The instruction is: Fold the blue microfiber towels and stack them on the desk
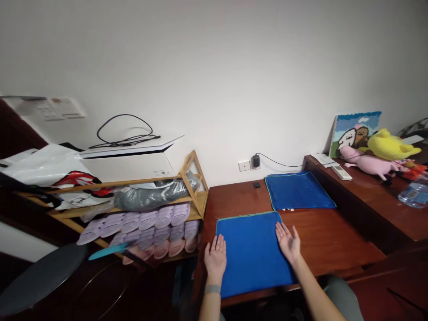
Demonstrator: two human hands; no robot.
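A blue cloth [252, 254] with a thin light-green edge lies spread flat on the reddish-brown desk [321, 236]. At its left edge is my left hand [216, 256], palm up, fingers stretched out and nothing in it. My right hand [289, 243] is at the cloth's right edge, also palm up with the fingers extended and the thumb apart. Whether either hand touches the cloth I cannot tell. Farther back on the desk, against the wall, lies a second blue cloth [297, 191], with a small bit of white showing at its front edge.
Left of the desk stands a wooden rack [200, 200] with lilac slippers [163, 216] and a white box [133, 167]. On the raised right side are a remote control [341, 173], plush toys [391, 145], a picture [354, 131] and a plastic bottle [414, 194]. A black charger [256, 160] sits in the wall socket.
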